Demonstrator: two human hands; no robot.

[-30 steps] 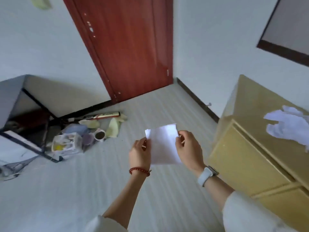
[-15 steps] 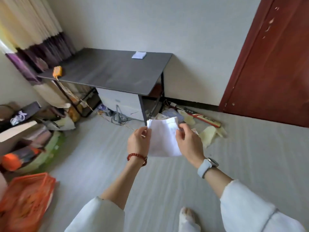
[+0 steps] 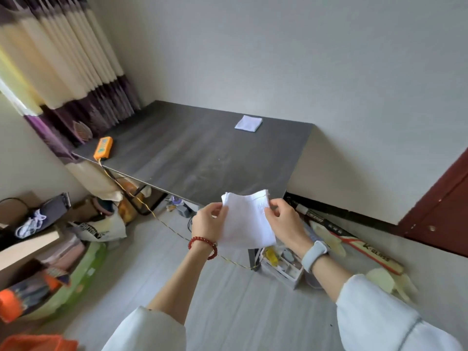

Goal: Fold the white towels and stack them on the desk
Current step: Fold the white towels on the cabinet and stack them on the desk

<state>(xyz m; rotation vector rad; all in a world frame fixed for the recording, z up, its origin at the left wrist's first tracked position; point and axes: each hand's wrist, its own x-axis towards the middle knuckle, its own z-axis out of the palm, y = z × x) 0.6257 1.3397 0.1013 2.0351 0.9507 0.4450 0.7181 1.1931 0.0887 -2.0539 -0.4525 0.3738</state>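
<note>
the left hand (image 3: 207, 224) and the right hand (image 3: 285, 225) hold a white towel (image 3: 248, 221) up in the air between them, in front of the near edge of the dark worktop (image 3: 197, 153). the fingers (image 3: 215, 211) of the left hand pinch the towel's upper left corner, and the right hand's fingers (image 3: 274, 207) are clamped on its upper right edge; the cloth hangs down folded below them. a folded white towel (image 3: 248, 123) lies flat on the worktop at 12 o'clock from the hands, near the wall and well apart from the held one. an orange device (image 3: 103, 147) sits at the worktop's left end, at 10 o'clock. on the floor at 5 o'clock from the hands stands a white compartment box (image 3: 281, 271) with small items in its sections, one yellow; what they are cannot be told. at 8 o'clock a green basket (image 3: 76, 282) holds folded fabrics.
</note>
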